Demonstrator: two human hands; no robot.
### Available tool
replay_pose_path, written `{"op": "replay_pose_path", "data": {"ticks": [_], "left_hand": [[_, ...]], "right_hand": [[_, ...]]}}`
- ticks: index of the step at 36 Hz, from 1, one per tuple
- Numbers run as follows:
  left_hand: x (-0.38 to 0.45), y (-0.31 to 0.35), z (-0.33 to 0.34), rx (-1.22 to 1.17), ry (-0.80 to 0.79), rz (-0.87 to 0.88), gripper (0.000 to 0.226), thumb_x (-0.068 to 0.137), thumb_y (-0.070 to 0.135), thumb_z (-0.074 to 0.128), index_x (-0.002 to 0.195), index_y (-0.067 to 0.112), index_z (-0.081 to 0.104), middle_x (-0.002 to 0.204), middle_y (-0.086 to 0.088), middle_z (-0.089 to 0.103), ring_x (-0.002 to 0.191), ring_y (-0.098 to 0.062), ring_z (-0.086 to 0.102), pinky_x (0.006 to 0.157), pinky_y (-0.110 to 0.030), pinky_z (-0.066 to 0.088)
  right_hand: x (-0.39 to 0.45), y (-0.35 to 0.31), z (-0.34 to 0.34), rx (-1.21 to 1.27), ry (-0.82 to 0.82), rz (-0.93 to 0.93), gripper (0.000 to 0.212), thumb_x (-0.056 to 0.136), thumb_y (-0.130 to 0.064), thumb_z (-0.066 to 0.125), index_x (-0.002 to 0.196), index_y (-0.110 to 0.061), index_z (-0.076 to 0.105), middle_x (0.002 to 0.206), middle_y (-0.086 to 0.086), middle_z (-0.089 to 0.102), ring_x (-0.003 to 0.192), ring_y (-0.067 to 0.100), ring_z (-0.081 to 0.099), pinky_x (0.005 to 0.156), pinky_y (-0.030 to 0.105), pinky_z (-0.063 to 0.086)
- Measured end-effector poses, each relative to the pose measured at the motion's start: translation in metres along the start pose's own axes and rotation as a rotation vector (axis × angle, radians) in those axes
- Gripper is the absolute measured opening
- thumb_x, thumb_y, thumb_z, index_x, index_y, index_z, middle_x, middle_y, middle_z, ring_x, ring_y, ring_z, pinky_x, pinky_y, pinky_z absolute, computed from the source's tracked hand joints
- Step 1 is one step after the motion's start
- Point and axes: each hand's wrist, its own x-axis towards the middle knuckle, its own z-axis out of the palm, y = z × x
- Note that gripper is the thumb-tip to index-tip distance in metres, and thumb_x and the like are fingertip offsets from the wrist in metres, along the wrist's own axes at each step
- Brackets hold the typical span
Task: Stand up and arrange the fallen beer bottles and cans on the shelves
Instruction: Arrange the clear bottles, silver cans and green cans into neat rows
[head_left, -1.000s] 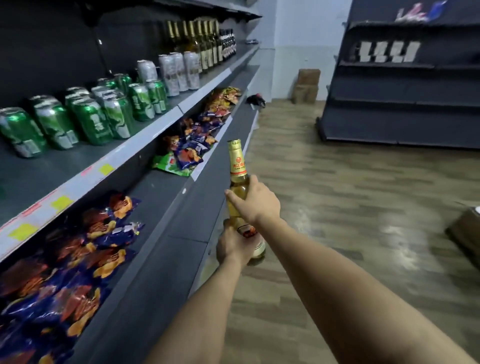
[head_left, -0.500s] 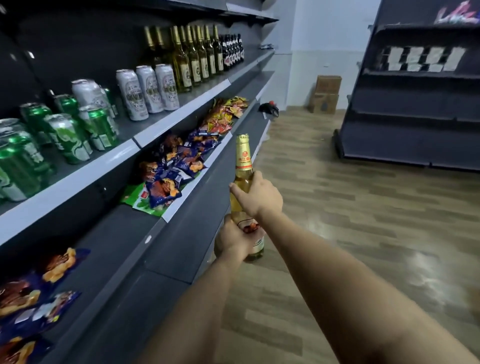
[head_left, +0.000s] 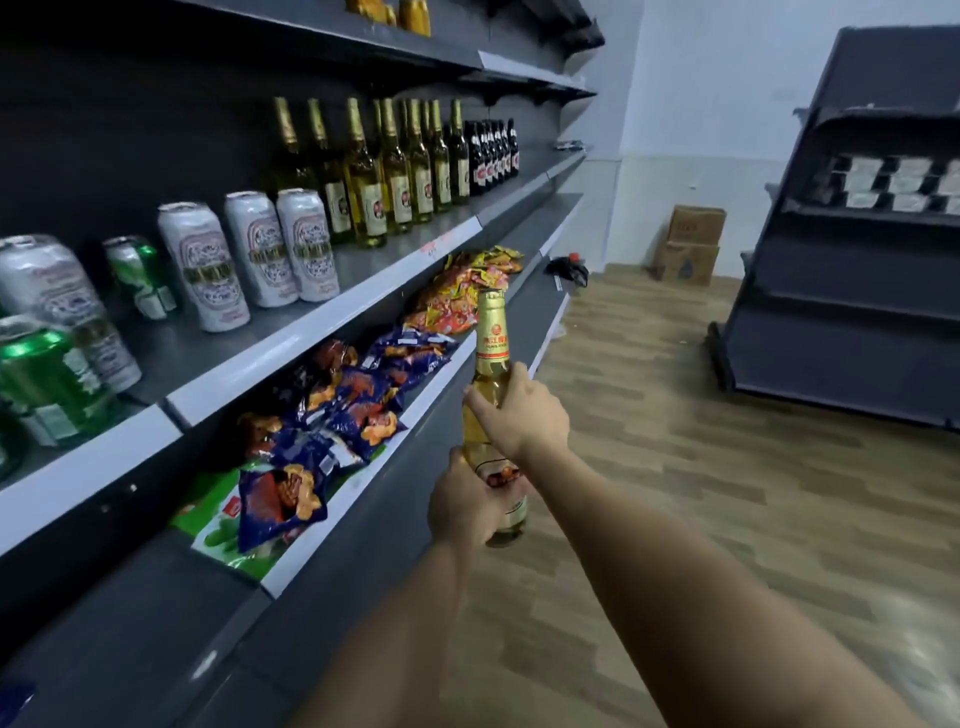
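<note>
I hold an upright beer bottle (head_left: 491, 348) with a gold foil neck out in the aisle, beside the lower shelves. My right hand (head_left: 522, 410) grips it around the shoulder, and my left hand (head_left: 465, 506) grips its lower body near the base. On the drinks shelf (head_left: 332, 317) to the left stand several gold-necked bottles (head_left: 363, 176), several dark bottles (head_left: 491, 156), three tall white cans (head_left: 257, 249) and green cans (head_left: 47, 374).
Snack bags (head_left: 343, 395) fill the shelf below the drinks. A dark bare shelf unit (head_left: 857, 291) stands across the wooden floor on the right. Cardboard boxes (head_left: 691, 244) sit by the far wall, and a dark object (head_left: 569, 267) lies at the shelf's far end.
The view has moved forward along the shelf, so the white cans and bottles are now nearer and most green cans have slid off to the left. Both hands keep their hold on the bottle.
</note>
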Motion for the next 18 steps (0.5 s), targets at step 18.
{"op": "replay_pose_path", "data": {"ticks": [18], "left_hand": [[0.263, 0.111, -0.035, -0.004, 0.272, 0.082, 0.078, 0.076, 0.051, 0.075, 0.136, 0.015, 0.042, 0.128, -0.003, 0.059, 0.117, -0.022, 0.057, 0.083, -0.026, 0.04]], "right_hand": [[0.29, -0.062, 0.017, 0.104, 0.142, -0.298, 0.048, 0.09, -0.062, 0.045, 0.106, -0.017, 0.046, 0.105, 0.005, 0.062, 0.097, 0.029, 0.059, 0.071, 0.034, 0.038]]}}
